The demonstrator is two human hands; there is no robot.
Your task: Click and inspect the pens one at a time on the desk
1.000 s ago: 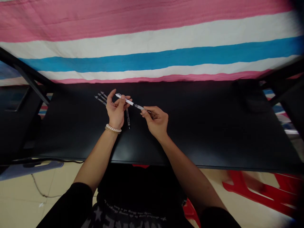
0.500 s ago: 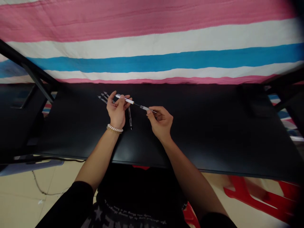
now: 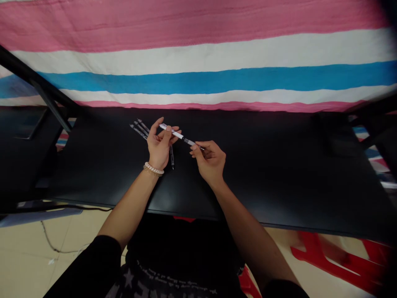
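Above the black table, my left hand (image 3: 161, 142) pinches a white pen barrel (image 3: 177, 134) that slants down to the right. Between thumb and fingers, my right hand (image 3: 211, 159) grips a pen's front section (image 3: 190, 142), light-coloured with a clear rear end and a dark tip. The two pen parts lie in line, their facing ends almost touching; whether they meet I cannot make out. Behind my left hand, several dark-and-clear pens (image 3: 138, 128) lie side by side, partly hidden by it. Another pen (image 3: 172, 158) rests just right of my left wrist.
The black tabletop (image 3: 273, 174) spreads under both hands. A striped cloth (image 3: 198, 80) hangs along its back edge. Black metal bars (image 3: 51, 103) rise at the left. A red plastic stool (image 3: 328, 260) stands on the floor at the lower right.
My left hand has moved right with the barrel, closing most of the gap to the front section. The thin refill seen between the parts is now nearly covered.
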